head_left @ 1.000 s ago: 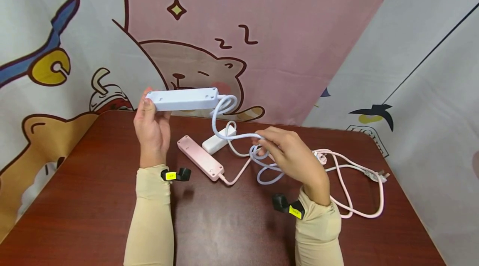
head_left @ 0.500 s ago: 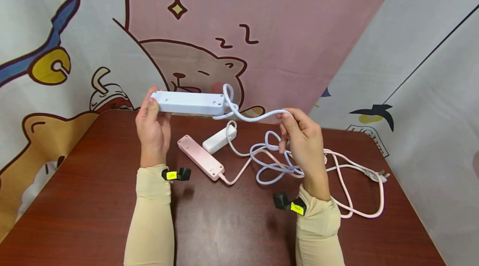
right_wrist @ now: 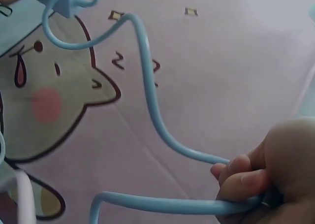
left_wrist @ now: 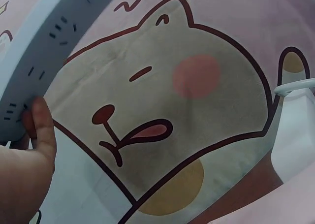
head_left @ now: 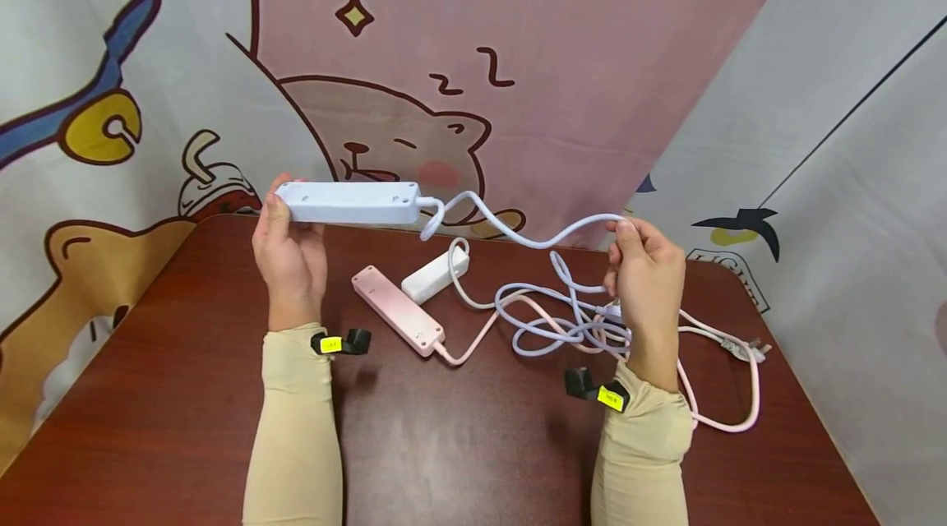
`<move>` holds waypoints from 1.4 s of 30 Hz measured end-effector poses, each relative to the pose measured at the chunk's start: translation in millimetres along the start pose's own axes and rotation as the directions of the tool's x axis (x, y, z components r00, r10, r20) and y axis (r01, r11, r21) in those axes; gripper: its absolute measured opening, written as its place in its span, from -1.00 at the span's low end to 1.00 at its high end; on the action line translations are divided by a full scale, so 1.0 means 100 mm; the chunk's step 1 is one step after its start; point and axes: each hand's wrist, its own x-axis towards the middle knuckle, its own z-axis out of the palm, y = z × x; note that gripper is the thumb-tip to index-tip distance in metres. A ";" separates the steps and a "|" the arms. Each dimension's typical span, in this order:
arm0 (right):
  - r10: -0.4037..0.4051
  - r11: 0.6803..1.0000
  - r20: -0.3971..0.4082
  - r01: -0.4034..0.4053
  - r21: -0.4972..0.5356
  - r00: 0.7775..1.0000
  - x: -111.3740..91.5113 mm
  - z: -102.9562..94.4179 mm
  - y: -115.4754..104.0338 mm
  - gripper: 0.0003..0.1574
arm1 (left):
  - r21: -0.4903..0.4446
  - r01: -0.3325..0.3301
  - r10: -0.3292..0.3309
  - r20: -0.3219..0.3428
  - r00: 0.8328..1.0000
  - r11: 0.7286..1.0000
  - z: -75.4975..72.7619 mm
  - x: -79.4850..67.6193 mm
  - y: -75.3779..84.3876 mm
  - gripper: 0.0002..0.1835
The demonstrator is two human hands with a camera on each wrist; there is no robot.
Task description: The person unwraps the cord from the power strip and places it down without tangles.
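Note:
My left hand [head_left: 291, 255] grips the left end of a pale blue power strip [head_left: 351, 203], raised above the back of the table with its screw-dotted face toward the head view. In the left wrist view the same power strip [left_wrist: 49, 51] shows its slotted side, the fingers around its lower end. From its right end a blue cord [head_left: 536, 244] runs in waves to my right hand [head_left: 649, 271], which pinches it. The right wrist view shows two stretches of blue cord [right_wrist: 152, 106] entering the fingers. Below, the cord's slack lies looped on the table.
A pink power strip [head_left: 397, 311] and a white power strip [head_left: 435, 275] lie mid-table. Their cords cross the blue loops; the pink cord [head_left: 755, 394] curves to the right, near a white plug [head_left: 743, 348]. A cartoon-printed curtain [head_left: 562, 82] hangs behind the brown table [head_left: 473, 460].
My right hand has moved up and right with the pinched blue cord, stretching out its coil near the strip. The left hand, still holding the blue strip, has shifted slightly left.

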 end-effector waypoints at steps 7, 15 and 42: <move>0.106 0.977 -0.008 -0.106 -0.186 0.994 0.09 -0.14 0.09 -0.71 | 0.039 -0.034 0.038 -0.089 0.995 0.999 0.00 0.02 -0.01 -0.61; 0.167 0.922 0.027 -0.147 -0.358 0.986 0.16 -0.18 0.24 -0.61 | 0.263 0.101 -0.030 -0.260 0.965 0.959 -0.08 0.04 0.02 -0.65; 0.365 0.669 0.298 -0.026 -0.743 0.882 0.31 -0.03 0.66 -0.56 | 0.740 0.597 -0.437 -0.446 0.781 0.311 -0.44 0.06 0.00 -0.26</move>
